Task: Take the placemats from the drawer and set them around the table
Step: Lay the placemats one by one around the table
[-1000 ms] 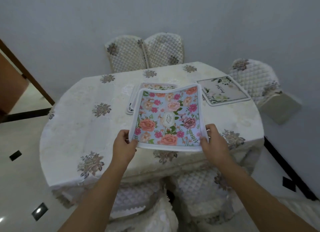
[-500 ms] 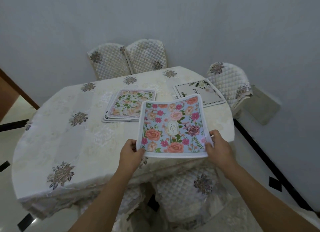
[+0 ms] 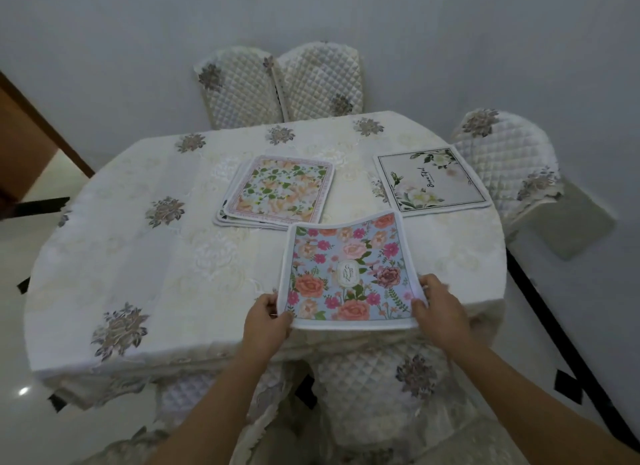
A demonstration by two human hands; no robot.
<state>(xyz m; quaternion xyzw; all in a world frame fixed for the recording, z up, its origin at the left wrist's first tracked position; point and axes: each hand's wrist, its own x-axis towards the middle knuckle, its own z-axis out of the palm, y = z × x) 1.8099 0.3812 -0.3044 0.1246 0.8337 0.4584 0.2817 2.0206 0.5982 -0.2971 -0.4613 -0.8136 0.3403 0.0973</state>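
One white placemat [image 3: 431, 182] lying at the table [image 3: 114, 256] right edge; left hand [image 3: 265, 320] and right hand [image 3: 440, 312] pinching blue placemat [image 3: 349, 274] over near edge; stack [image 3: 277, 192] waiting mid-table.

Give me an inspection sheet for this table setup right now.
Surface: table under a cream floral cloth.
Job's things: blue mat held over the near edge; white mat laid far right; mat stack mid-table.
Clutter: nothing seen.
Hands: left hand and right hand grip the blue mat's near corners.
Cables: nothing seen.
Surroundings: quilted chairs around the table, grey wall, tiled floor.
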